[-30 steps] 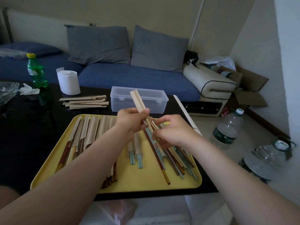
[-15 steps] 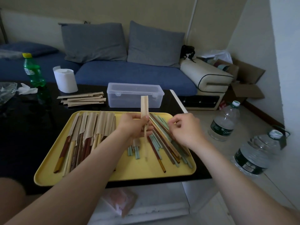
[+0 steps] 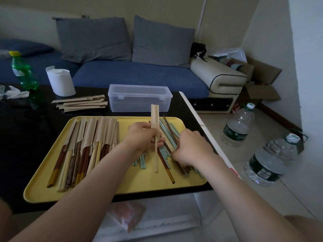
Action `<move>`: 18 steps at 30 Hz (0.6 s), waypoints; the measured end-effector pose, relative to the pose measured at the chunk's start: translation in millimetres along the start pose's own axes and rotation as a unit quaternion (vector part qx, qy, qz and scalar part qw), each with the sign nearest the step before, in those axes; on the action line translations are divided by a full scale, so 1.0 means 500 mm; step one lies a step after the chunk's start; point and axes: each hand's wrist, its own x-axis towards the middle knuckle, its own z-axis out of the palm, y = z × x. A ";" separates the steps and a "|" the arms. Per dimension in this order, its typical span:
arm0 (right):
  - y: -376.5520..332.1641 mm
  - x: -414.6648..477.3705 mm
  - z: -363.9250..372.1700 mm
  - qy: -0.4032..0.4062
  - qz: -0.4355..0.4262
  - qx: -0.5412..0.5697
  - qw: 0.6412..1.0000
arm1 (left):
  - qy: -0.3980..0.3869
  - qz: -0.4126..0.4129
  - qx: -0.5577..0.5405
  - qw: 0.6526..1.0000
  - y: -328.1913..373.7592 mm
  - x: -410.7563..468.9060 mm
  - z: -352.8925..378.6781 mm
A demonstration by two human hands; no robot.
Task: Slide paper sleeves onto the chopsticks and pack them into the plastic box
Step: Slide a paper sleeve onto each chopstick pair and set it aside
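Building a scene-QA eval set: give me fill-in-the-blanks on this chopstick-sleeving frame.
1. The left hand grips a ____ with a pale chopstick sticking out below it.
2. The right hand reaches into the loose chopsticks on the ____ side of the yellow tray.
3. The clear plastic box stands behind the tray with its lid ____.
4. The empty sleeves lie on the black table, to the ____ of the box.
Missing words: paper sleeve; right; closed; left.
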 end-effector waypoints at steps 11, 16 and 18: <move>-0.003 0.005 -0.009 -0.036 0.035 0.094 0.994 | 0.019 0.021 -0.013 1.000 0.009 0.007 -0.017; -0.011 -0.005 -0.023 -0.043 0.025 0.201 0.978 | 0.031 0.025 -0.047 0.998 0.020 0.011 -0.028; -0.019 -0.016 -0.029 -0.071 0.008 0.239 0.968 | 0.034 0.025 -0.076 0.996 0.022 0.012 -0.031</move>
